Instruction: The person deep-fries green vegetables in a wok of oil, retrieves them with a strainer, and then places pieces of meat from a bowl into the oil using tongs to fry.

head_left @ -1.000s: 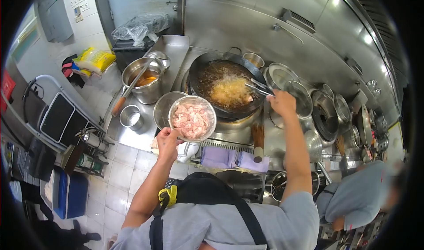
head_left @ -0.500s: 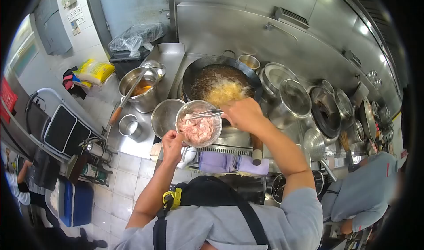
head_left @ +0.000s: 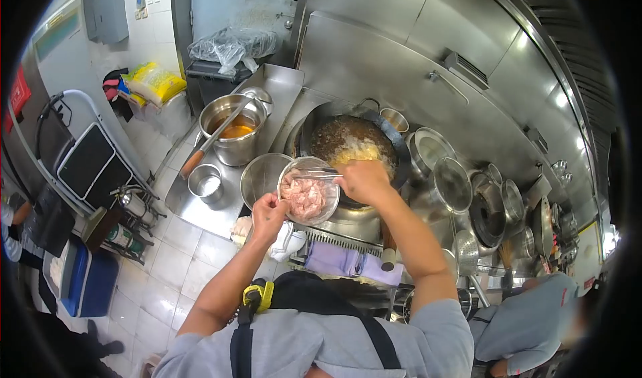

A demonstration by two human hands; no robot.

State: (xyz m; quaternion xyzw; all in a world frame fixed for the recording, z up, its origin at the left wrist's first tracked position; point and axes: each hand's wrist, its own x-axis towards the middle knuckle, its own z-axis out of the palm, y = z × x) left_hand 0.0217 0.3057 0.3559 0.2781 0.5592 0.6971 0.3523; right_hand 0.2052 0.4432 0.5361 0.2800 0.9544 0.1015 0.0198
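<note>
My left hand (head_left: pixel 269 215) grips the rim of a bowl (head_left: pixel 329 209) holding pale pink raw meat pieces (head_left: pixel 305 195). In my right hand (head_left: pixel 365 181) are metal tongs (head_left: pixel 321 173), whose tips reach over the bowl; whether they pinch a piece I cannot make out. Just beyond, a large black wok (head_left: pixel 400 156) holds dark bubbling oil with golden, foaming food (head_left: pixel 358 153) at its near side. My right hand hides part of the wok's near edge. Beside the bowl, on its left, sits a wider metal bowl (head_left: pixel 254 179).
A steel pot (head_left: pixel 244 152) of orange liquid, with a wooden-handled tool across it, and a metal cup (head_left: pixel 205 183) stand left. Strainers (head_left: pixel 452 184) and pans crowd the right. Purple cloths (head_left: pixel 334 259) lie along the stove front. A co-worker (head_left: pixel 525 324) is at lower right.
The camera view has tilted, so the surroundings appear turned. The bowl and tongs keep nearly the same place relative to each other, beside the wok. Both hands keep their hold.
</note>
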